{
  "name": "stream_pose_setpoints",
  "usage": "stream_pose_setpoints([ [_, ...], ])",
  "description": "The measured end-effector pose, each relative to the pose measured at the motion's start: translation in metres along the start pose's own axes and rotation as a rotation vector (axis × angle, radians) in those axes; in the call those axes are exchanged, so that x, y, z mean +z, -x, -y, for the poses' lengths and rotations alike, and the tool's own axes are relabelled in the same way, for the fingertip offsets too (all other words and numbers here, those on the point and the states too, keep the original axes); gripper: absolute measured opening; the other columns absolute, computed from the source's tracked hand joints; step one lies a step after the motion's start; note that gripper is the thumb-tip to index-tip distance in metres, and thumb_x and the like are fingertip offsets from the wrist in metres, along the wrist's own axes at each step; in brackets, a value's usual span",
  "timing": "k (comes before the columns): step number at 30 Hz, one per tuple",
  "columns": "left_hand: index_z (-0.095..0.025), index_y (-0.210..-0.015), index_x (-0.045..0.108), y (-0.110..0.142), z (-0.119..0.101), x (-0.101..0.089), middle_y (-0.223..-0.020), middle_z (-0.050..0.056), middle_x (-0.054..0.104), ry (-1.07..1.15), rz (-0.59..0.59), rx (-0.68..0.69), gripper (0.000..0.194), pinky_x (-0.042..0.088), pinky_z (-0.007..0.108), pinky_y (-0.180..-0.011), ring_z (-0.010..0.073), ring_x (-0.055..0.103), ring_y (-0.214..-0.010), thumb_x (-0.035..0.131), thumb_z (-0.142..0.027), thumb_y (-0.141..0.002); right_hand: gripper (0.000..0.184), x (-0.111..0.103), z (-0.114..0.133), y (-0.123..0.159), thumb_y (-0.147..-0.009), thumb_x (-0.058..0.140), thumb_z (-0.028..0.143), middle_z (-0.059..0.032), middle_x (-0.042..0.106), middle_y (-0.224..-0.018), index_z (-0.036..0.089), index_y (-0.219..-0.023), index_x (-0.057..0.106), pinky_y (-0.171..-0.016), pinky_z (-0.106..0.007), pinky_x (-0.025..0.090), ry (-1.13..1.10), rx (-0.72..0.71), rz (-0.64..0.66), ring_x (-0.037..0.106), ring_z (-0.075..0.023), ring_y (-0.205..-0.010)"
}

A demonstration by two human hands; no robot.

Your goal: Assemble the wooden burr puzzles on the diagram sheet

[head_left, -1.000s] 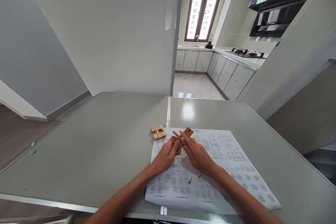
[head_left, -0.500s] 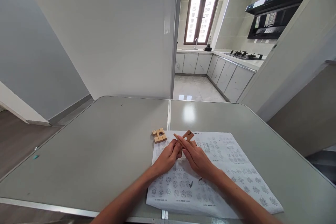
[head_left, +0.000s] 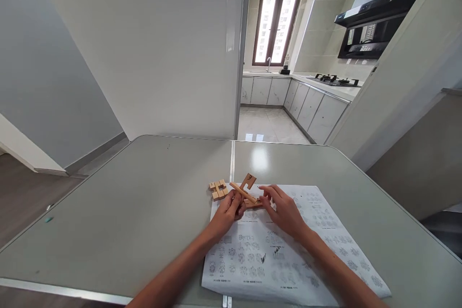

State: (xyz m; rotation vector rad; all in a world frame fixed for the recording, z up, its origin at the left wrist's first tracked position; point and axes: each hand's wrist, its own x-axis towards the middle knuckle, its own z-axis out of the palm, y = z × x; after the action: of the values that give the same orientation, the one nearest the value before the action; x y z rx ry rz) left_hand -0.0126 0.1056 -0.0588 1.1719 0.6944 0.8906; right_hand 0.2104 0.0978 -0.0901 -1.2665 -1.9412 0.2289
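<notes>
Now the left hand [head_left: 226,211] holds crossed wooden pieces [head_left: 242,192].

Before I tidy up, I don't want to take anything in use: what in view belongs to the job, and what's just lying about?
Belongs, as far as I can judge:
- pieces, in the left hand
- printed sheet, beneath them
- blocks, similar wood, at its far left corner

Just lying about, apparently:
- green bit, near the left edge of the table

Smooth wooden pieces [head_left: 244,193], matt paper sheet [head_left: 306,211], glossy tabletop [head_left: 162,197].
</notes>
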Motion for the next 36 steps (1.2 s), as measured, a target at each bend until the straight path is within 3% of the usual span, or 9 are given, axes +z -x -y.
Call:
stream_pose_setpoints([
  [3,-0.021,-0.093,0.044,-0.001,0.001,-0.001,-0.068,-0.008,0.043,0.046,-0.040,-0.002,0.047,0.018,0.024,-0.051,0.0063,0.028,-0.051,0.062,-0.065,-0.093,0.030,-0.001,-0.011,-0.002,-0.102,0.058,0.039,-0.0116,0.065,-0.122,0.026,-0.129,0.063,-0.094,-0.047,0.057,0.032,-0.014,0.090,0.065,-0.0293,-0.111],
  [5,-0.021,-0.094,0.045,-0.002,0.003,-0.002,-0.069,-0.007,0.046,0.067,-0.058,0.001,0.046,0.019,0.024,-0.051,0.0061,0.031,-0.051,0.063,-0.064,-0.092,0.030,-0.002,-0.015,-0.002,-0.099,0.065,0.037,-0.0103,0.065,-0.124,0.027,-0.127,0.064,-0.098,-0.048,0.055,0.026,-0.012,0.157,0.062,-0.0297,-0.117],
  [12,-0.021,-0.090,0.048,-0.003,0.001,-0.002,-0.064,-0.007,0.048,0.047,-0.126,0.017,0.046,0.021,0.024,-0.051,0.0063,0.032,-0.049,0.061,-0.065,-0.091,0.019,-0.002,-0.019,-0.002,-0.098,0.066,0.039,-0.0081,0.068,-0.111,0.025,-0.111,0.068,-0.095,-0.046,0.054,-0.024,-0.001,0.242,0.062,-0.0273,-0.108],
  [30,-0.020,-0.092,0.053,0.001,-0.006,-0.002,-0.066,-0.005,0.052,0.021,-0.128,0.008,0.047,0.016,0.024,-0.049,0.0059,0.028,-0.049,0.063,-0.065,-0.091,0.018,0.001,-0.011,-0.003,-0.098,0.068,0.038,-0.0092,0.067,-0.112,0.025,-0.111,0.070,-0.092,-0.045,0.056,-0.110,0.029,0.236,0.063,-0.0274,-0.106],
  [36,-0.019,-0.091,0.054,-0.001,0.000,-0.004,-0.066,-0.005,0.052,0.040,-0.124,0.031,0.047,0.018,0.024,-0.050,0.0055,0.030,-0.049,0.064,-0.065,-0.090,0.014,-0.003,-0.004,-0.004,-0.096,0.069,0.037,-0.0075,0.066,-0.108,0.026,-0.104,0.071,-0.084,-0.041,0.059,-0.158,0.053,0.276,0.066,-0.0249,-0.096],
])
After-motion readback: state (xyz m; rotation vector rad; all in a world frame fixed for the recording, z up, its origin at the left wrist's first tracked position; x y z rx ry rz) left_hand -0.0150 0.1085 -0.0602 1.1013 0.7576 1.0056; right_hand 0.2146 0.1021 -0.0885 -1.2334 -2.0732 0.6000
